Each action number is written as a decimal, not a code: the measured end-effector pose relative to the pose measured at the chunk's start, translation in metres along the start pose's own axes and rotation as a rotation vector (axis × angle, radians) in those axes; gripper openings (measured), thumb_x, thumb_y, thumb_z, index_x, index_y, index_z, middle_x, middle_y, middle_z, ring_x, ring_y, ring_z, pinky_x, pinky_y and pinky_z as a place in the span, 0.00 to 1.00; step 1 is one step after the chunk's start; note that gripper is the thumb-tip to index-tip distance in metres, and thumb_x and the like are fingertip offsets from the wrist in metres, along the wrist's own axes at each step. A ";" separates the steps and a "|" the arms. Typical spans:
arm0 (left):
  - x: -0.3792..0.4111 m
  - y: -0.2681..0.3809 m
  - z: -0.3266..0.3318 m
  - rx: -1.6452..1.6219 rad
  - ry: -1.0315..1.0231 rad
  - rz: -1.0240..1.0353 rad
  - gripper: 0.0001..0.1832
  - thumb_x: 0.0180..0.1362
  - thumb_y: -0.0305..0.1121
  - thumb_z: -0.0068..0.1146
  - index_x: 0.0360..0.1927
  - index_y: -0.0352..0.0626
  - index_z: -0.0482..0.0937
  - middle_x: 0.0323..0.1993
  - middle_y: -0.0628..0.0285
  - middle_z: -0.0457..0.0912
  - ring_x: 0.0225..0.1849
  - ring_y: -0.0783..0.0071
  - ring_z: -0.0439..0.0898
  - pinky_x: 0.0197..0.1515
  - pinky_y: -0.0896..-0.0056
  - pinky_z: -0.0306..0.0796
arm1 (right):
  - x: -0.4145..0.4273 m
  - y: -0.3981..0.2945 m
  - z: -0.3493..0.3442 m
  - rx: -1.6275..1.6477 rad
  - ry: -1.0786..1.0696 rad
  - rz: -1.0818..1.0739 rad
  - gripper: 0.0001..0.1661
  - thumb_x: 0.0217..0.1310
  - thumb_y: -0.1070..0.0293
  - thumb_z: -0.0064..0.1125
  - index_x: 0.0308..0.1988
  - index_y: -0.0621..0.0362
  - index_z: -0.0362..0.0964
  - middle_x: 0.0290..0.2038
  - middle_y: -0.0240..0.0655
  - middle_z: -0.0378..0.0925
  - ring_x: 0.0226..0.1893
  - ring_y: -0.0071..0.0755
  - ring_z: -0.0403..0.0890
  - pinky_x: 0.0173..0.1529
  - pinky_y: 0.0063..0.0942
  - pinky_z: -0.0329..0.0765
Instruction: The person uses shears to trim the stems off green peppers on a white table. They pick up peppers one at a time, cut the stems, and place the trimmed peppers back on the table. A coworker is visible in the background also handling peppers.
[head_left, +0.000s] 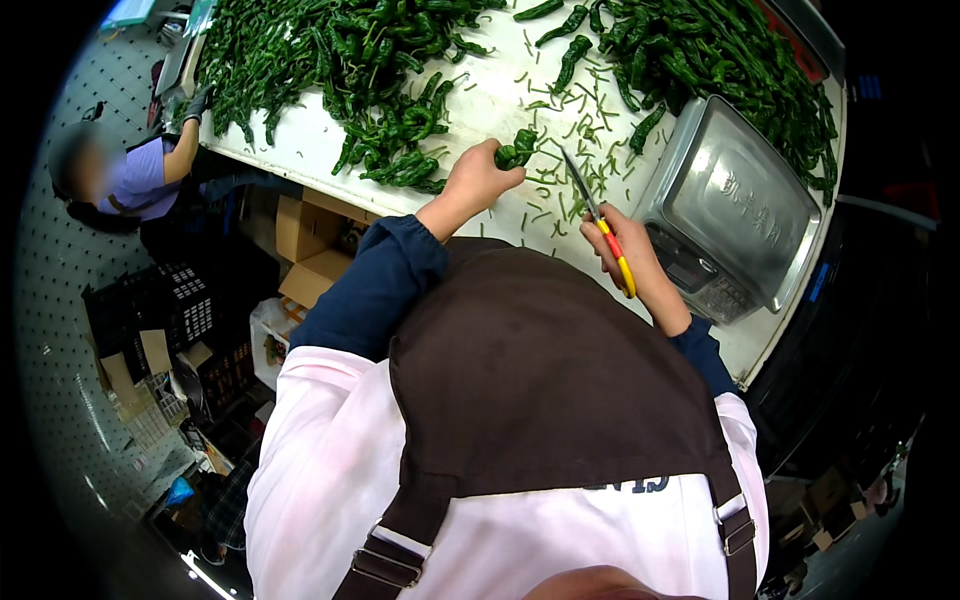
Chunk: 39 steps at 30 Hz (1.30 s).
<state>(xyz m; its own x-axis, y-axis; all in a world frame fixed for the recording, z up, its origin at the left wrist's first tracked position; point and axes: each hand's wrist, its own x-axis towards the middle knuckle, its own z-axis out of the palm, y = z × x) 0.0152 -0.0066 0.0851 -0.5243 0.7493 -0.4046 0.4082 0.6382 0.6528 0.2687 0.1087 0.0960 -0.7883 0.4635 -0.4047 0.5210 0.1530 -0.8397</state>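
Observation:
My left hand (480, 178) pinches a wrinkled green pepper (517, 149) between thumb and fingers, just above the white tabletop (480, 139). Its stem end points right, towards the scissors. In my right hand (630, 244) is a pair of scissors (611, 238) with red and yellow handles and metal blades aimed up and away from me. The blade tips are a short gap from the pepper. Many cut green stems (589, 142) lie scattered under and beyond the blades. A small heap of green peppers (405, 165) rests left of my left hand.
A metal-topped weighing scale (750, 195) stands right of my right hand. Large pepper piles (675, 45) cover the table's far right and far left. A gloved co-worker (154, 169) is at the left end. Open cardboard boxes (311, 244) and black crates (180, 300) sit below.

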 end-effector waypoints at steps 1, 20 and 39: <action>0.000 0.000 0.001 0.000 0.038 0.000 0.26 0.50 0.45 0.67 0.42 0.29 0.79 0.33 0.45 0.84 0.34 0.54 0.84 0.39 0.59 0.76 | -0.002 -0.002 0.001 -0.010 -0.028 -0.051 0.19 0.70 0.55 0.60 0.49 0.60 0.72 0.22 0.34 0.70 0.19 0.25 0.72 0.27 0.29 0.71; -0.010 0.014 0.025 0.216 0.179 0.070 0.28 0.52 0.38 0.68 0.51 0.33 0.69 0.33 0.44 0.84 0.35 0.45 0.84 0.39 0.53 0.77 | 0.011 -0.013 0.012 -0.033 -0.090 0.031 0.24 0.67 0.49 0.62 0.41 0.61 0.72 0.20 0.38 0.73 0.17 0.37 0.74 0.25 0.33 0.71; 0.015 -0.038 0.002 0.148 0.341 0.338 0.18 0.52 0.27 0.61 0.48 0.40 0.80 0.43 0.47 0.83 0.48 0.48 0.81 0.50 0.49 0.75 | -0.017 0.056 0.009 0.251 -0.033 0.278 0.27 0.69 0.46 0.58 0.46 0.63 0.73 0.18 0.29 0.71 0.11 0.22 0.70 0.18 0.23 0.67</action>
<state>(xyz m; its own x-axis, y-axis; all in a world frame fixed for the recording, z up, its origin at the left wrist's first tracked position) -0.0067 -0.0198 0.0533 -0.5485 0.8338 0.0621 0.6862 0.4064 0.6033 0.3081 0.1019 0.0526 -0.6400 0.4285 -0.6378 0.6237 -0.1951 -0.7569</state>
